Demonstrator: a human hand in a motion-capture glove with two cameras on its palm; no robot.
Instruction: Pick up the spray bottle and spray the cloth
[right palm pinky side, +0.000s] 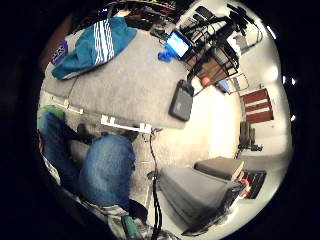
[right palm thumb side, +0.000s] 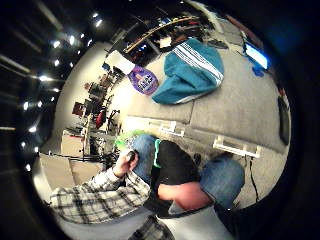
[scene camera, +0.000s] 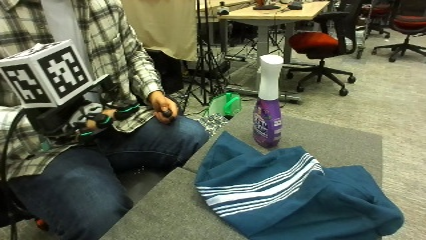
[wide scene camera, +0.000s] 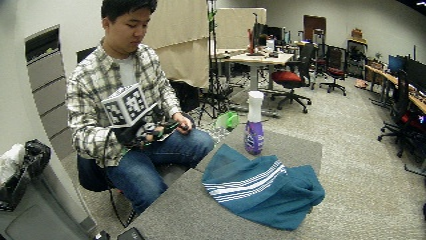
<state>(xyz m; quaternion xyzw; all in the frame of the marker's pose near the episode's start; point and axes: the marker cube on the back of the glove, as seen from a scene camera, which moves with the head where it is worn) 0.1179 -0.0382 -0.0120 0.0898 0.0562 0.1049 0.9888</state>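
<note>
the person sits at the grey table (scene camera: 333, 140), at about 9 o'clock from the cloth in the outside view, with the gloved right hand (scene camera: 90, 122) held over the lap, well apart from everything on the table. its fingers look loosely bent around nothing (the dark glove and its fittings hide much of them, so how far they are open cannot be told for sure). the bare left hand (scene camera: 162, 107) rests on the thigh just beside it, fingers curled on a small dark object.

the spray bottle (scene camera: 267, 107), purple with a white trigger head, stands upright on the table at roughly 12 o'clock from the teal cloth (scene camera: 293, 200), just beside its upper edge. the cloth, with white stripes, lies bunched in a heap, between the seated person's side and the far right of the table. the person's knee in blue jeans (scene camera: 160, 137) sits against the table edge at 10 o'clock from the cloth.

behind the bottle, at 11 o'clock, a green object (scene camera: 225, 105) lies on the floor. farther back stand a desk (scene camera: 273, 15) and a red office chair (scene camera: 319, 42).
</note>
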